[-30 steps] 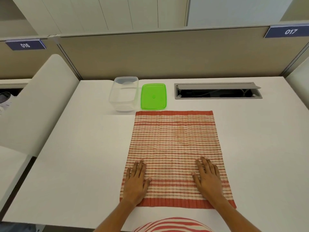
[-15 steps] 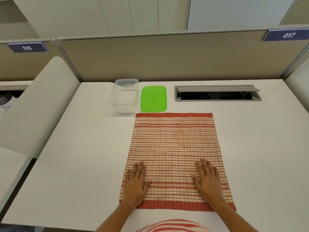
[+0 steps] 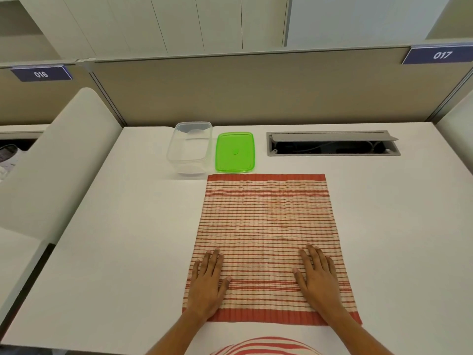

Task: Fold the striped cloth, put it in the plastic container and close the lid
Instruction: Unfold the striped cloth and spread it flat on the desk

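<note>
Striped cloth [image 3: 266, 226]: lies spread flat and unfolded on the white desk [image 3: 122, 252], near edge close to the person, far edge just short of the lid.
Left hand [image 3: 208, 283]: palm down on the near left part of the cloth, fingers straight and together; it presses, it does not grasp.
Right hand [image 3: 318, 278]: palm down on the near right part of the cloth, fingers straight; likewise pressing, holding nothing.
Plastic container [image 3: 190, 147]: clear, uncovered, apparently empty, standing at the back of the desk beyond the far left corner of the cloth.
Green lid [image 3: 235, 152]: lies flat on the desk just beside the container on its right, separate from it.
Cable hatch [image 3: 332, 143]: recessed in the desk to the right of the lid, flap raised; not part of the task.
Progress: judged to be at the very start. No fold is visible; the cloth shows a single layer.
Remaining: all folds, enough to bring the cloth down to the container's footprint; placement inside; fitting the lid.
Next step, as judged: take hold of the near corners or one side edge and carry it across for the first fold.
</note>
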